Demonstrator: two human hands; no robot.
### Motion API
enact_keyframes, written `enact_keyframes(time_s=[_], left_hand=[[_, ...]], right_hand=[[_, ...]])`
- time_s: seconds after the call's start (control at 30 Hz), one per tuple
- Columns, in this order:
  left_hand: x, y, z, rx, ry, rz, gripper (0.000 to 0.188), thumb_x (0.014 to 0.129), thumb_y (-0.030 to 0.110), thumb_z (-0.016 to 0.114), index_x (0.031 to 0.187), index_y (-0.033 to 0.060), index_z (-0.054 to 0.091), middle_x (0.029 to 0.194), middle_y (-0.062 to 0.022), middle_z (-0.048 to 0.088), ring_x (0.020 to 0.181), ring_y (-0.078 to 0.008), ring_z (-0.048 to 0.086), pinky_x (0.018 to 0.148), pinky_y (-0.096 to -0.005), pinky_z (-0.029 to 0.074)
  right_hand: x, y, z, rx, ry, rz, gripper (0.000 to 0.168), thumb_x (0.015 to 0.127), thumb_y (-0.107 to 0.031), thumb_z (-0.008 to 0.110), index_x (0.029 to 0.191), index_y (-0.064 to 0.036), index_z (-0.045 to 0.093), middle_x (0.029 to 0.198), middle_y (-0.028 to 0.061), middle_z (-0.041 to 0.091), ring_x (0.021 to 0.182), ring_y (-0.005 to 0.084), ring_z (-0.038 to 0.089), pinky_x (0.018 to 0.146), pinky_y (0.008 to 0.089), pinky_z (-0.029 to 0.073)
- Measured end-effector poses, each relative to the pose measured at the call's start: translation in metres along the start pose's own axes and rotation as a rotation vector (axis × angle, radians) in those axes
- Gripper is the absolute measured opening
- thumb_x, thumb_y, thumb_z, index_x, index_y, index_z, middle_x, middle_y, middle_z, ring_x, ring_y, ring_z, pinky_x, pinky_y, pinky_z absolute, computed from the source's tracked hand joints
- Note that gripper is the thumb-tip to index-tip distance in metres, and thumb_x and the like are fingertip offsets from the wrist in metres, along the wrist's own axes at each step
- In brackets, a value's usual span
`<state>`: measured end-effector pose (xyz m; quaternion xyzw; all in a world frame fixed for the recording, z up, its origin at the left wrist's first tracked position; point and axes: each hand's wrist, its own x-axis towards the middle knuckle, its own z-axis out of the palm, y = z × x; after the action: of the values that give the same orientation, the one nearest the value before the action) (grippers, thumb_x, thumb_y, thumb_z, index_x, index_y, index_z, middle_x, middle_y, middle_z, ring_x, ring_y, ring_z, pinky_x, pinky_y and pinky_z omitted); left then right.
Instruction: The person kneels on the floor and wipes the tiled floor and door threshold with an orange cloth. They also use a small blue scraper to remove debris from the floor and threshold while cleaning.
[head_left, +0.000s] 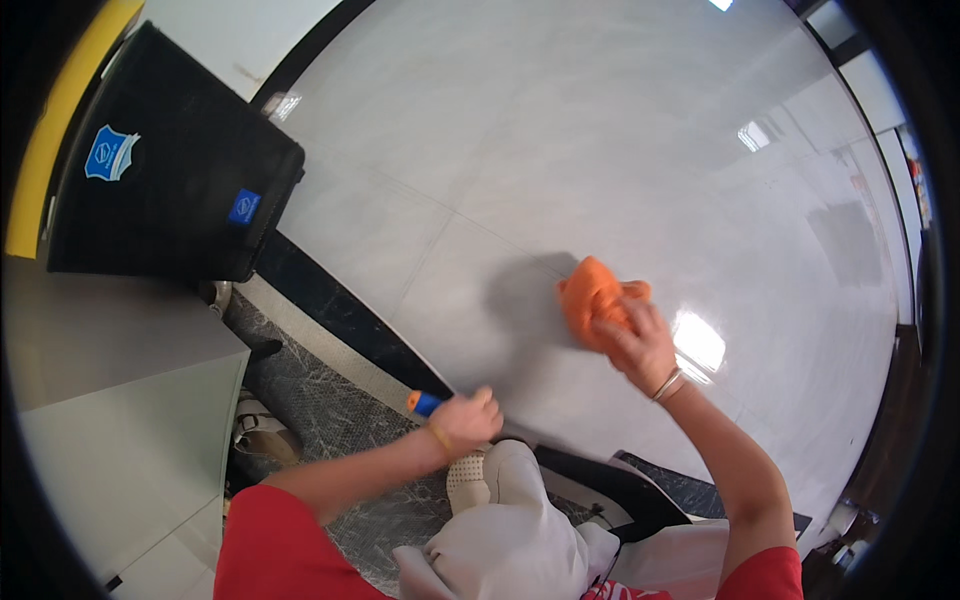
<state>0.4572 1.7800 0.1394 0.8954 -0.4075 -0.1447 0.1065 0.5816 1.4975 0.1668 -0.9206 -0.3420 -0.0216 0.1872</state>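
My right hand (636, 341) is closed on a crumpled orange cloth (592, 300) over the glossy light grey tiled floor (480, 150); whether the cloth touches the tiles is hard to tell. Lower and to the left, my left hand (471, 418) grips a blue handle with an orange end (424, 403). The rest of that tool is hidden by the hand and cannot be seen. A thin yellow band circles my left wrist, and a pale bracelet my right. Both hands are apart.
A black case or bin (172, 165) with blue stickers stands at the upper left, by a grey cabinet (135, 330). A dark border strip (337, 300) edges the tiles. Patterned dark flooring (330, 397) and shoes (262, 435) lie at the lower left. My knees in pale trousers are below.
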Motion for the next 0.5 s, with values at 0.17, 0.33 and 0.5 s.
enact_keyframes(time_s=[0.17,0.33,0.5], left_hand=[[-0.062,0.011,-0.011,-0.202,0.096,-0.019,0.009,0.069,0.018,0.055,0.074,0.0107,0.057,0.077,-0.0008,0.049,0.078,-0.0166,0.053,0.054,-0.0267,0.047],[-0.063,0.011,-0.003,-0.246,0.232,-0.133,0.009,0.069,0.017,0.055,0.075,0.0103,0.056,0.077,-0.0009,0.048,0.075,-0.0160,0.053,0.055,-0.0254,0.047],[-0.058,0.023,0.007,-0.280,0.242,-0.228,0.010,0.069,0.015,0.055,0.077,0.0085,0.054,0.079,-0.0021,0.047,0.076,-0.0163,0.054,0.056,-0.0266,0.049]], right_hand=[[-0.004,-0.065,0.097,0.080,-0.441,-0.562,0.036,0.073,-0.025,0.058,0.110,-0.027,0.059,0.131,0.0039,0.042,0.117,0.0266,0.041,0.083,0.0505,0.040],[0.048,-0.082,0.188,0.130,-0.488,-0.811,0.037,0.080,-0.025,0.052,0.117,-0.027,0.055,0.135,0.0016,0.041,0.123,0.0210,0.040,0.097,0.0449,0.036],[0.221,0.049,0.120,-0.373,-0.316,0.424,0.036,0.086,-0.012,0.045,0.121,-0.015,0.051,0.123,0.0079,0.045,0.112,0.0258,0.046,0.085,0.0343,0.047]])
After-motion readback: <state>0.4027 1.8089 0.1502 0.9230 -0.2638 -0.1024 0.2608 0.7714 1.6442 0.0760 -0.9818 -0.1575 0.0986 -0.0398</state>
